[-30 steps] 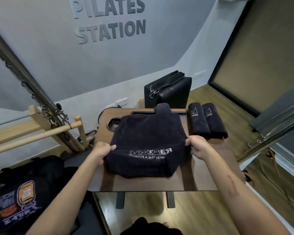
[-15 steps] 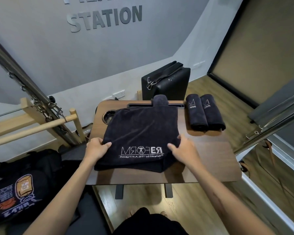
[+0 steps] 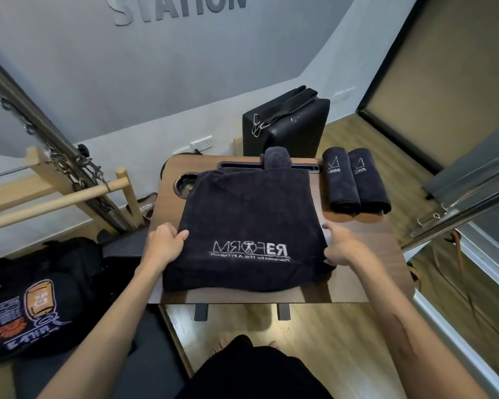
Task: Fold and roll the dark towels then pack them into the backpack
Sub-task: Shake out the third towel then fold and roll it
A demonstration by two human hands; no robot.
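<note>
I see a folded dark towel lying flat at the centre of the frame on the table, white lettering facing up. My left hand holds its left edge, thumb on top, a closed grip on the cloth. My right hand is at its right edge, fingers mostly straight; I cannot tell whether it grips. Two rolled towels lie side by side, touching, upper right on the table. The backpack sits lower left
</note>
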